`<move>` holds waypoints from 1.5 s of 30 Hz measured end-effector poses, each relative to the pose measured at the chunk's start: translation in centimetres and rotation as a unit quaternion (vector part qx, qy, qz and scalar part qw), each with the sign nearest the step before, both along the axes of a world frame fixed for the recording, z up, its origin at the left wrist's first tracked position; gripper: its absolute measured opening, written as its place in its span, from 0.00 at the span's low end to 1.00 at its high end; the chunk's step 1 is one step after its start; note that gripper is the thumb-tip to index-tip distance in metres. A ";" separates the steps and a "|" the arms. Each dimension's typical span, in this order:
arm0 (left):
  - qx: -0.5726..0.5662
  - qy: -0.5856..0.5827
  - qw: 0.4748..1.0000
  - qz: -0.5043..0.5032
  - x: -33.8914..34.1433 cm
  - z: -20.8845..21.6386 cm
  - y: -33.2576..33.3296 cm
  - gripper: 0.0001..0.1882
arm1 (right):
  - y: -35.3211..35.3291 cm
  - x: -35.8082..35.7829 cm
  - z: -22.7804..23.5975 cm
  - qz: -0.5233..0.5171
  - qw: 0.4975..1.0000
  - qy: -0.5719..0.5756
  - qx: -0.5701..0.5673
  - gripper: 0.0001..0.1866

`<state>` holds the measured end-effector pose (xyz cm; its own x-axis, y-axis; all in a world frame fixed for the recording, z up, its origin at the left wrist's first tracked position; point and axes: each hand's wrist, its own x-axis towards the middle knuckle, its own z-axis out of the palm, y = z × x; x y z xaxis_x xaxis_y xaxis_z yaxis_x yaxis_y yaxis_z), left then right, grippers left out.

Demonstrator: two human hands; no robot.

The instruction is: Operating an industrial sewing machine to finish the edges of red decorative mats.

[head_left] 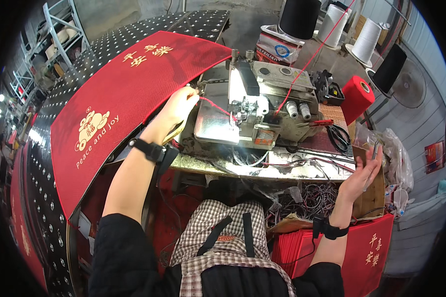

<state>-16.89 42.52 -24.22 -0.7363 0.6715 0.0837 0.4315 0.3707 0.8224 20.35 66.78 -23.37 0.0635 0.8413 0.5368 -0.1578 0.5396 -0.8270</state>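
Observation:
My left hand (181, 107) is closed at the near edge of a red mat (129, 94) with gold figures and lettering. Its fingertips pinch a red thread chain (214, 105) that runs to the needle area of a grey overlock sewing machine (277, 89). Something yellow (176, 131) shows beneath that hand; its kind cannot be made out. Off to the right, my right hand (360, 173) is raised over a cardboard box, its fingers partly curled around a slim metal tool (375, 150). The machine's lamp lights its metal plate.
Black-handled scissors (338, 137) lie right of the machine. Thread cones, including a red one (357, 98), stand behind. A box of thread scraps (307, 203) and stacked red mats (341, 252) are at lower right. A black studded table (47, 198) supports the mat.

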 end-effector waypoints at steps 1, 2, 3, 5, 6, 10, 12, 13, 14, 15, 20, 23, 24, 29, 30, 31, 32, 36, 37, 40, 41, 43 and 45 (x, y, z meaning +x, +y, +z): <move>0.002 -0.002 1.000 0.000 0.9 0.4 -0.2 0.09 | -0.6 -0.2 0.7 -0.040 0.997 -0.030 0.056 0.24; 0.164 -0.183 0.968 -0.041 2.5 1.3 -0.3 0.09 | -1.1 0.0 1.7 -0.104 0.975 -0.122 0.156 0.28; 0.318 -0.351 0.877 -0.075 3.3 1.8 -0.8 0.08 | -1.9 -0.3 2.6 -0.099 0.974 -0.121 0.161 0.28; 0.307 -0.382 0.862 -0.132 3.2 1.2 -0.8 0.06 | -4.7 -1.1 4.8 0.052 0.945 -0.136 0.292 0.31; 0.287 -0.292 0.899 -0.157 2.2 -0.4 -1.2 0.05 | -6.8 -2.8 6.5 0.131 0.921 -0.155 0.333 0.31; 0.030 0.084 0.989 -0.119 4.1 -0.4 0.1 0.11 | -14.3 -10.0 9.3 0.470 0.852 -0.169 0.157 0.20; 0.093 0.059 0.984 -0.140 3.7 -2.1 -0.2 0.14 | -17.8 -15.8 11.7 0.495 0.830 -0.221 0.129 0.09; 0.169 0.048 0.973 -0.151 3.1 -4.1 0.9 0.14 | -17.7 -19.7 10.9 0.443 0.833 -0.230 0.237 0.08; 0.185 0.244 0.945 -0.116 4.7 -2.4 2.1 0.17 | -16.6 -23.1 9.2 0.341 0.832 -0.277 0.338 0.08; 0.176 0.216 0.956 -0.091 5.0 -2.0 1.9 0.20 | -16.7 -25.9 8.4 0.319 0.822 -0.352 0.314 0.10; 0.089 0.147 0.985 0.008 5.8 -1.9 1.0 0.17 | -16.3 -33.9 6.4 0.192 0.656 -0.673 0.283 0.11; -0.020 0.359 0.933 0.016 5.3 -3.4 0.5 0.07 | -15.6 -35.4 5.3 0.169 0.625 -0.718 0.256 0.12; -0.015 0.356 0.934 0.020 5.5 -3.1 0.2 0.07 | -15.1 -35.6 5.1 0.160 0.620 -0.723 0.259 0.12; -0.078 0.384 0.919 -0.040 7.2 -1.1 -2.9 0.02 | -15.2 -36.2 4.7 0.150 0.598 -0.726 0.305 0.12; -0.077 0.390 0.917 -0.022 7.4 -1.1 -3.7 0.02 | -15.4 -36.2 4.7 0.148 0.588 -0.728 0.321 0.11; -0.081 0.397 0.914 -0.003 7.6 -1.2 -4.8 0.01 | -15.5 -36.1 4.7 0.149 0.587 -0.729 0.320 0.11; -0.097 0.391 0.915 0.002 7.8 -0.7 -5.7 0.03 | -15.2 -35.9 4.9 0.143 0.585 -0.728 0.326 0.11; -0.123 0.399 0.905 0.083 7.0 1.7 -10.2 0.13 | -15.2 -35.4 5.0 0.131 0.569 -0.740 0.335 0.11; -0.134 0.389 0.905 0.110 6.1 2.1 -11.1 0.12 | -15.2 -35.2 5.1 0.132 0.569 -0.740 0.335 0.11; -0.125 0.310 0.937 0.098 4.6 3.3 -14.5 0.09 | -15.2 -34.8 5.3 0.132 0.551 -0.749 0.342 0.11; -0.089 0.274 0.954 0.082 4.5 3.7 -15.4 0.09 | -15.1 -34.8 5.2 0.133 0.551 -0.750 0.340 0.11; -0.088 0.350 0.925 0.118 4.1 3.3 -15.7 0.10 | -14.4 -34.7 5.0 0.132 0.560 -0.724 0.381 0.11; -0.102 0.507 0.826 0.223 4.7 3.4 -15.1 0.11 | -15.1 -34.4 5.9 0.121 0.549 -0.729 0.391 0.10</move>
